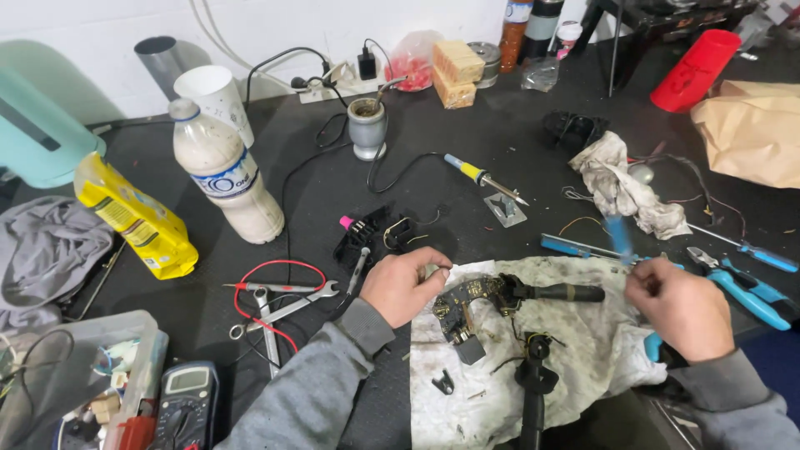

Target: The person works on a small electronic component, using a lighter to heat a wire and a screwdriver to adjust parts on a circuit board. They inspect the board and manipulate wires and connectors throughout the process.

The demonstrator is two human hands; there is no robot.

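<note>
Left hand point(404, 286) closed around the near end of a dirty switch assembly point(467, 304), pinning it down on a stained white cloth point(575, 333) near the front edge of the counter point(467, 142); likely steadied this way so that the other hand can work on it. Black lever point(562, 292) of the assembly pointing toward the right edge. Right hand point(679, 307) curled shut on a blue-handled tool point(618, 237), blurred, tip raised above the cloth; kind of tool not clear. Cloth spread beneath, apparently to catch grime and small parts. Blue pliers point(746, 287) and a soldering iron point(483, 177) lying just beyond the cloth, within easy reach.

Containers: plastic bottle point(227, 179) upright toward the left edge, clouded with a pale liquid; metal cup point(367, 127) with a straw near the back edge, filled with a greenish mass; clear tub point(83, 375) at the front left corner, holding wires and oddments; white paper cup point(217, 96), contents hidden.
</note>
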